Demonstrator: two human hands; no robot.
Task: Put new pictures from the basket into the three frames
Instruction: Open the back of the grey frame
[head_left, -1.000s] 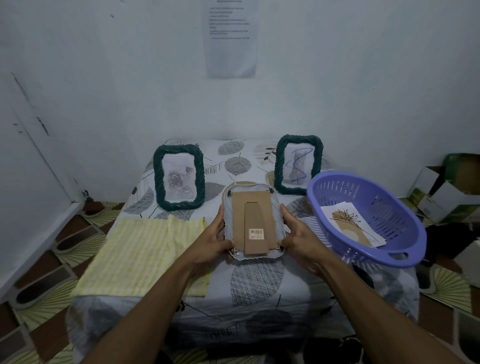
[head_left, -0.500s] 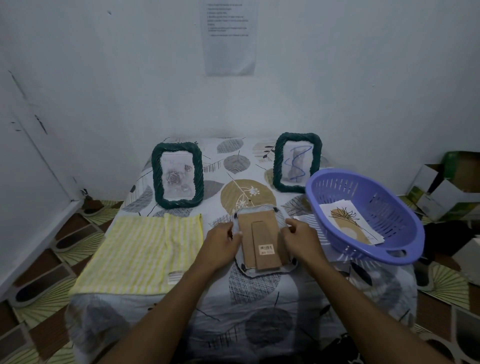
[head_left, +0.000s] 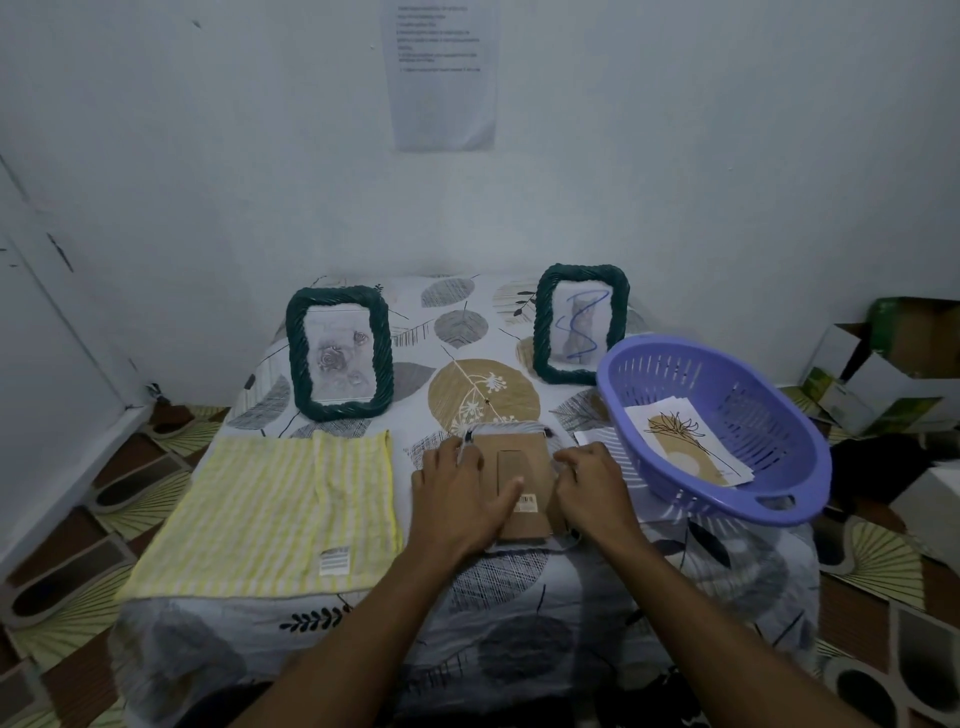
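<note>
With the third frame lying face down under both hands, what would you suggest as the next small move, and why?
Probably free the cardboard back and lift it off: it faces up under the left hand and right hand, and a new picture waits in the purple basket.

It looked like a plain room in a home: a leaf-print tablecloth (head_left: 519, 587) against a scuffed white wall (head_left: 208, 156), above a patterned tile floor (head_left: 67, 582). A yellow striped towel (head_left: 260, 509), a lilac plastic basket (head_left: 769, 431) and opened cardboard boxes (head_left: 893, 358) lay about, and a printed sheet (head_left: 444, 78) was stuck to the wall.
</note>
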